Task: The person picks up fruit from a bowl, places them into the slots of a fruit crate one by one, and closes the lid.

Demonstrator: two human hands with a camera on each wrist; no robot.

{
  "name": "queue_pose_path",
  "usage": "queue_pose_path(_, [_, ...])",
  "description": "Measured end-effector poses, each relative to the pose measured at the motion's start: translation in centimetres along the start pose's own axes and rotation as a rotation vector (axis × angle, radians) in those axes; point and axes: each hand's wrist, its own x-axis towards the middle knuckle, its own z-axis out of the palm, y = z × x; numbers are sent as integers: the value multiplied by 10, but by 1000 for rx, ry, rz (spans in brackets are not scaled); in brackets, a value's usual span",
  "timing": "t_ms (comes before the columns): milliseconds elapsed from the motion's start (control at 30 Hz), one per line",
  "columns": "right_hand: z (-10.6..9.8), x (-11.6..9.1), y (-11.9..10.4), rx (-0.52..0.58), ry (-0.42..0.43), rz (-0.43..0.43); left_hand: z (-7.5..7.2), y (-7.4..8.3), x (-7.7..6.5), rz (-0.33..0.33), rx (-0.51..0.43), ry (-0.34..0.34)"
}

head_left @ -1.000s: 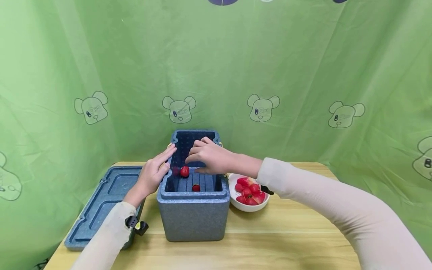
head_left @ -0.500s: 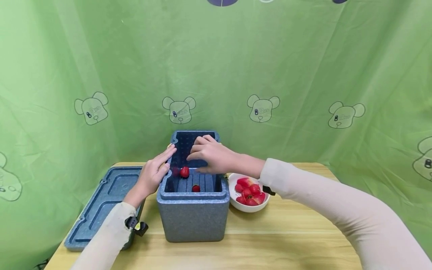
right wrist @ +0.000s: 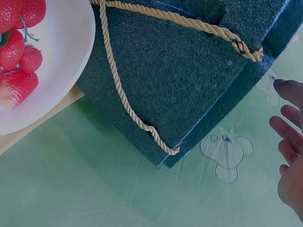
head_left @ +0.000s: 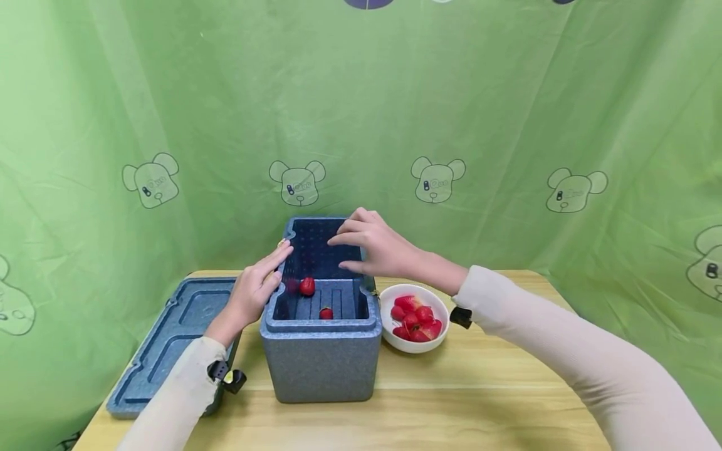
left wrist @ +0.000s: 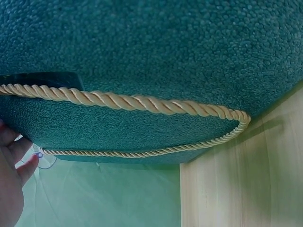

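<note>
A blue-grey foam box [head_left: 321,369] stands open on the table, with two small red fruits inside. One red fruit [head_left: 307,287] lies by the left wall; the other, a strawberry [head_left: 326,313] with a green top, is near the front wall. My left hand [head_left: 254,295] rests on the box's left rim, fingers straight. Over the right rim hovers my right hand [head_left: 386,248], fingers loosely bent, thumb apart, nothing between them. In the right wrist view the same hand [right wrist: 291,137] is at the right edge, apart from the box [right wrist: 165,71].
Right of the box, a white bowl [head_left: 414,347] holds several strawberries [right wrist: 19,87] and other red fruits. The box's lid [head_left: 169,351] lies at the left, partly under my left arm. Twisted gold ropes [left wrist: 142,101] hang along the box's sides. A green curtain [head_left: 361,113] surrounds the table.
My right hand has risen and moved right, from over the box's middle to its right rim, its fingers opening a little wider. The left hand and both fruits in the box stay put.
</note>
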Motion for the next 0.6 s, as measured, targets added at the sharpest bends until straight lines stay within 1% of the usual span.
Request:
queue_pose_path(167, [-4,-12,7,49,67,46,0,0,0,0,-6,-5])
queue_pose_path(333, [-10,-22,15,73,131,115,0,0,0,1,-8,-5])
queue_pose_path(467, [-13,-33,23,86,161,190,-1,0,0,4,-6,-5])
queue_pose_path(600, [-12,-46,31,110,170,251,-1,0,0,3,-6,-8])
